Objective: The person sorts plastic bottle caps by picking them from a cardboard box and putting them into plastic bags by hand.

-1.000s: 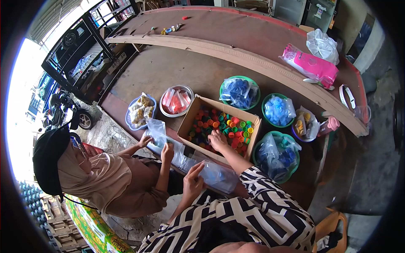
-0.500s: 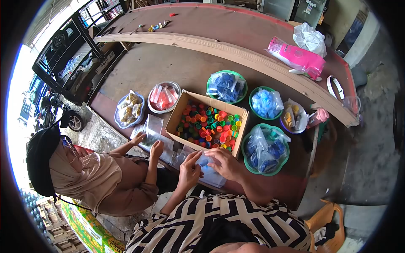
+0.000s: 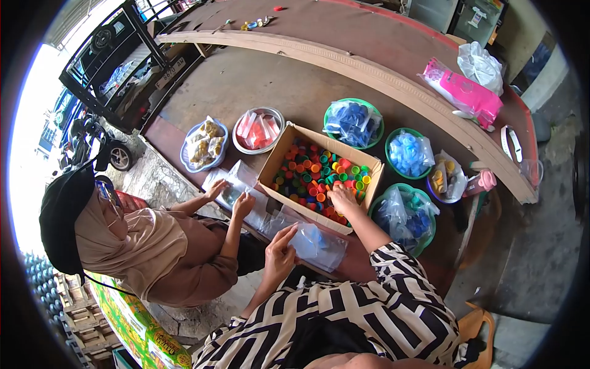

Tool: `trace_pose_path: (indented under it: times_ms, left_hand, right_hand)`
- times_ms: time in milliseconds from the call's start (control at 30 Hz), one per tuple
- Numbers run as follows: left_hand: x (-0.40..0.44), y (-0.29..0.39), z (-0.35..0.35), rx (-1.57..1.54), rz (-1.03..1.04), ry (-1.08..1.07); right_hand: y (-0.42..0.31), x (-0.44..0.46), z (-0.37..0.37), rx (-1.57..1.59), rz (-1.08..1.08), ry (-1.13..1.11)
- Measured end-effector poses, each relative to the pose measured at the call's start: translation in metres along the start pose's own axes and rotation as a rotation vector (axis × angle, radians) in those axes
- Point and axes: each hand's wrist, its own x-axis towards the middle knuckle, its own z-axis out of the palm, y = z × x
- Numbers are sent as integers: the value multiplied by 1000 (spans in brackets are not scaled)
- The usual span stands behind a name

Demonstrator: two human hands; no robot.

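Observation:
My left hand [image 3: 280,253] has thumb and fingers pinched at the edge of a clear plastic bag [image 3: 327,251]; something blue shows in or under the bag. My right hand [image 3: 343,200] reaches over the near side of a cardboard box [image 3: 306,221]. Its curled fingers are down among the loose plastic bottle caps [image 3: 313,175], which are red, orange, green and yellow. Whether a cap is between those fingertips cannot be made out. More clear bags [image 3: 247,174] lie left of the box, near the co-worker's hands.
Left of me stands a co-worker [image 3: 147,252]. Around the box are a blue basket of bagged caps [image 3: 189,161], a bowl of red bags [image 3: 280,117], green baskets of blue bags [image 3: 381,136] and a purple bowl [image 3: 455,199]. Behind runs a wooden ledge [image 3: 344,60].
My right hand has left the bag beside my left hand and moved forward into the box. My left hand stays near the bag. The view has shifted, and the co-worker's hands have moved slightly.

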Motion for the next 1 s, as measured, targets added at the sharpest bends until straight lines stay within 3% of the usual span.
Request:
trace_pose_path:
  times_ms: [133, 267, 367, 467, 533, 567, 667, 733, 867, 1000]
  left_hand:
    - [5, 1, 0, 10, -19, -13]
    - [11, 6, 3, 20, -6, -40]
    - [15, 10, 5, 54, -7, -57]
    - [14, 13, 5, 18, -60, -59]
    - [15, 9, 5, 22, -56, -60]
    - [14, 9, 4, 22, -55, -58]
    - [16, 8, 2, -14, -68, -65]
    - [15, 4, 0, -3, -46, -49]
    - [14, 0, -5, -13, 7, -50]
    - [14, 3, -8, -28, -41, -72]
  right_hand:
    - [10, 0, 9, -69, 8, -33]
    - [-2, -7, -27, 34, 32, 11]
    - [-26, -18, -58, 845, 27, 221]
    - [-81, -59, -134, 973, -93, 282]
    - [-101, -82, -155, 916, -246, 211]
    - [-102, -84, -151, 766, -437, 236]
    - [-109, -80, -157, 716, -554, 176]
    - [-101, -63, -154, 856, -408, 134]
    - [-55, 14, -103, 819, -103, 165]
    - [-18, 102, -32, 557, -131, 233]
